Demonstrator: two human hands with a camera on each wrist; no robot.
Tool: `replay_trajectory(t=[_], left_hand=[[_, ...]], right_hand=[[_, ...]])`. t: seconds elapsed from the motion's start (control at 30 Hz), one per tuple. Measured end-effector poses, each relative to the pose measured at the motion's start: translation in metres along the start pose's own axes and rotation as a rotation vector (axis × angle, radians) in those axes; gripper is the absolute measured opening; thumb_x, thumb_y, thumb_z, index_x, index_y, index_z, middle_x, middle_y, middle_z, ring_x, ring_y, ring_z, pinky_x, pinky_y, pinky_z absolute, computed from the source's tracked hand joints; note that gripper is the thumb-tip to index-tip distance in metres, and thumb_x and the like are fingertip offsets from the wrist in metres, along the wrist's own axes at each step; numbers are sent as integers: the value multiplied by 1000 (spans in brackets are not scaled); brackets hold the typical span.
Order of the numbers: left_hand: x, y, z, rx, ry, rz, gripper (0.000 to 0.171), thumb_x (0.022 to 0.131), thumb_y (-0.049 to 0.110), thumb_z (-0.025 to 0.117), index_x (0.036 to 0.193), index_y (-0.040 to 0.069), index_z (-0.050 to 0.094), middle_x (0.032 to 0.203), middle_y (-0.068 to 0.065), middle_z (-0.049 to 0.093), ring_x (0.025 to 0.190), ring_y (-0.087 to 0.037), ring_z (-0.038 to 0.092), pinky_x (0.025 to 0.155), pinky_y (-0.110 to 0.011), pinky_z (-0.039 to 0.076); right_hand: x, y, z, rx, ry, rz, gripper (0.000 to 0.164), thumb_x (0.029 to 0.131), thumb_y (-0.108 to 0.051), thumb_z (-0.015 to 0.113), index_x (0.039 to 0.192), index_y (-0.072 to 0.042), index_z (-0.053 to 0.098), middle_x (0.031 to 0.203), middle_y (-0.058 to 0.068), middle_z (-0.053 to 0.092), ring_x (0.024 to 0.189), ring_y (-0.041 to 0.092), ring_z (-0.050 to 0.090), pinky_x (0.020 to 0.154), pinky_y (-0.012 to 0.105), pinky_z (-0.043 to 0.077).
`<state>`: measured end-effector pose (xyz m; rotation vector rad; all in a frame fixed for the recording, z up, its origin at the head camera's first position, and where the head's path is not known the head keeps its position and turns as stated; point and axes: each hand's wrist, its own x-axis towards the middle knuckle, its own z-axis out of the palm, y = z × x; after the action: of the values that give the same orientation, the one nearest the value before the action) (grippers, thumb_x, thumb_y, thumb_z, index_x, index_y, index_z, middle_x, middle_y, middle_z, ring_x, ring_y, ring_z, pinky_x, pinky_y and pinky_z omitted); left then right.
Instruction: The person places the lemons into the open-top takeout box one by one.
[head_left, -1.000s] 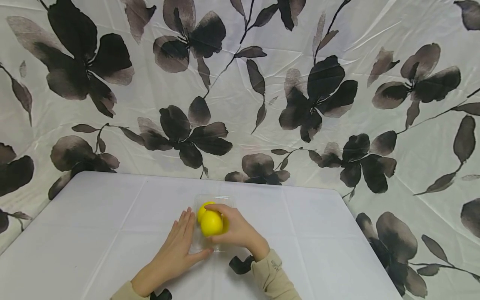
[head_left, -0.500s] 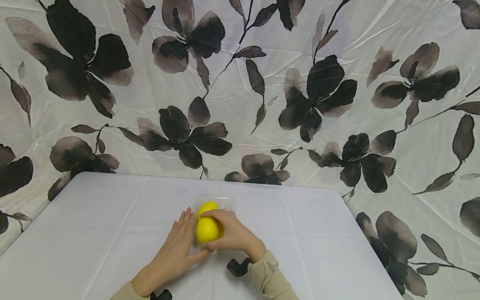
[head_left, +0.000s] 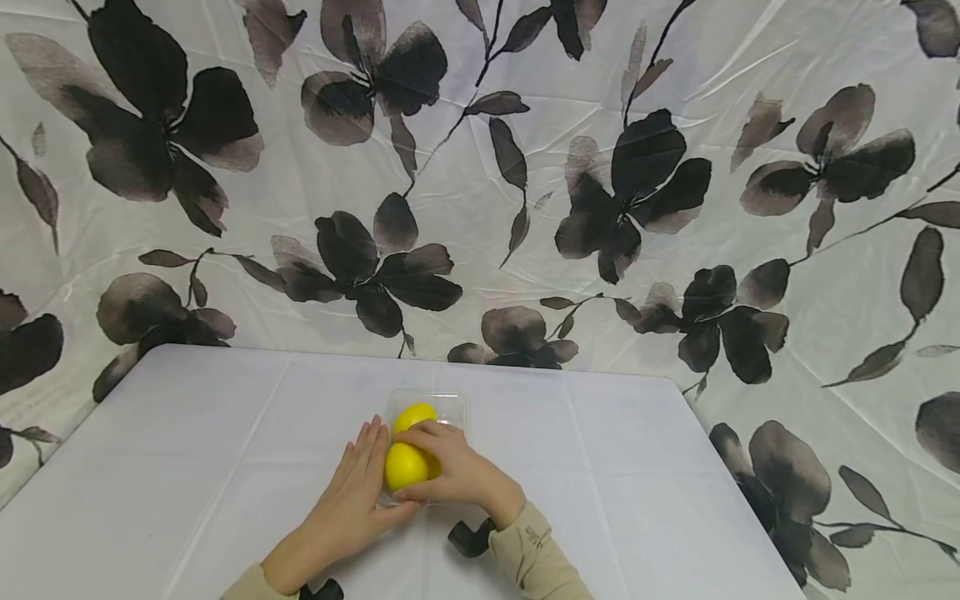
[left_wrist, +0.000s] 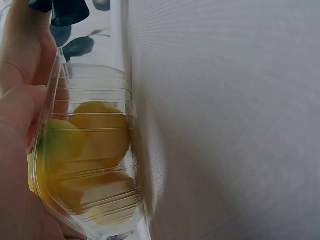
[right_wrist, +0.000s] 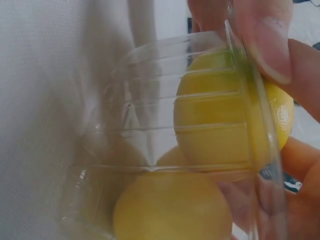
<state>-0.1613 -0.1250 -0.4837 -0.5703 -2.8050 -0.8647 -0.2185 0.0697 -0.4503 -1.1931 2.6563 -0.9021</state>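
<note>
A clear plastic container (head_left: 450, 403) sits on the white table with yellow lemons inside. The far lemon (head_left: 415, 414) lies at its back left. My right hand (head_left: 468, 471) grips a second lemon (head_left: 406, 467) between thumb and fingers at the front left. In the right wrist view this lemon (right_wrist: 212, 115) shows behind the clear wall, partly above the rim, and another lemon (right_wrist: 172, 210) lies lower in the container. My left hand (head_left: 348, 492) rests along the container's left side, fingers straight, thumb at the near edge. Through the ribbed wall in the left wrist view, lemons (left_wrist: 102, 130) overlap.
White cloth covers the table (head_left: 615, 467), and its back edge meets a floral curtain (head_left: 510, 192). Black wrist-worn devices (head_left: 471, 538) sit under both wrists, close to the tabletop.
My right hand has brought its lemon nearer and to the left, lowering it into the front left of the container. More of the far lemon shows. My left hand has stayed in place.
</note>
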Motion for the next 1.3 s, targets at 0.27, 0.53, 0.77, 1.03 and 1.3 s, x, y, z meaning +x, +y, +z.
replay_trajectory(t=[0.27,0.53,0.77,1.03,1.3], left_hand=[[0,0,-1,-9,-1,4,112,85,62,67,153,-11,17,162,-27,9,149,-42,7,117,-63,12],[-1,-1,0,-20,-10,-5,112,85,62,67,153,-11,16,162,-26,8,150,-41,6,118,-62,11],[-1,-1,1,-2,4,-7,111,85,64,66,153,-10,18,162,-27,10,149,-42,9,117,-63,13],[0,-1,1,9,19,6,111,85,63,67,152,-11,19,161,-28,11,149,-43,10,116,-64,14],[0,0,2,11,7,-13,114,85,68,63,153,-10,17,162,-27,10,149,-43,10,117,-63,14]], right_hand=[[0,-1,0,-43,22,-101,57,84,-39,78,137,-29,59,134,-4,55,125,9,46,112,44,30],[0,1,1,-54,27,-116,57,86,-42,76,138,-28,59,137,-5,54,128,10,46,111,43,32],[0,4,1,-56,40,-150,51,89,-36,71,135,-18,58,132,-4,59,123,8,49,113,41,31],[1,4,4,-27,46,-105,49,84,-31,79,128,-18,62,129,-7,60,124,7,48,116,46,26],[-1,4,3,-27,13,-115,44,92,-31,62,133,-16,61,134,-1,57,129,11,46,116,54,22]])
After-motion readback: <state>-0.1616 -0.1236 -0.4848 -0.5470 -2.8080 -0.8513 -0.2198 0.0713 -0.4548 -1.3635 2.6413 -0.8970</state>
